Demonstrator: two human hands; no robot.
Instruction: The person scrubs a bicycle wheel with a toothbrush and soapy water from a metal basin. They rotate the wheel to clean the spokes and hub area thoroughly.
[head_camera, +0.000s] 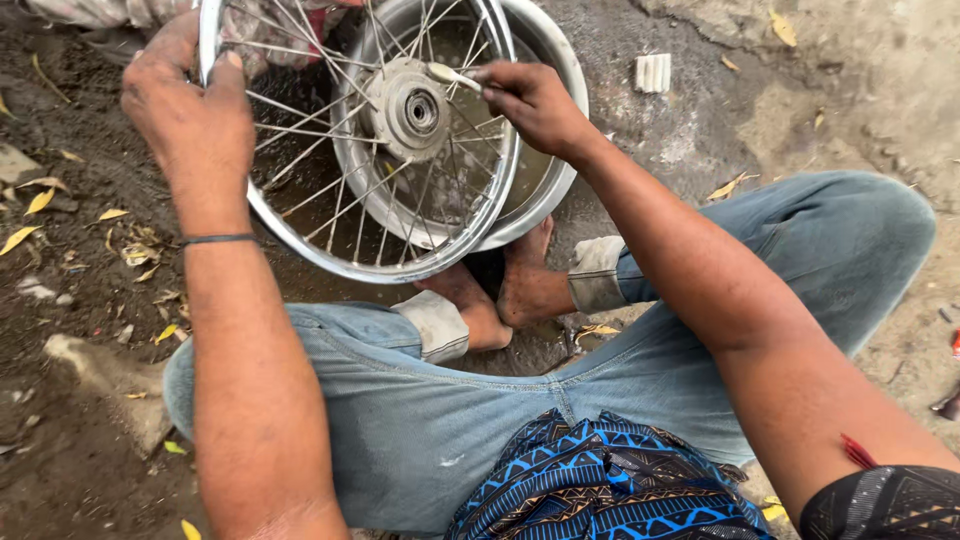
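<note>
1. Step in hand: work at the hub of a spoked wheel (360, 150), probably cleaning or servicing around the axle bore.
2. Left hand (190, 120): grip clenched on the wheel rim at about 9 o'clock, holding the wheel upright and tilted over a metal basin (555, 130).
3. Right hand (530, 100): grip pinched on a small light-tipped tool (448, 74), which looks like a brush; its tip sits at the hub (410, 108), about 1 o'clock of the bore.
4. Wheel sits ahead of the person's bare feet (500, 295), on the dirt ground (90, 330), between the knees.
5. Next move, as judged: steady rim hold, tool tip threaded between spokes without snagging; left hand would have to rotate the rim to bring up the next hub sector.
</note>
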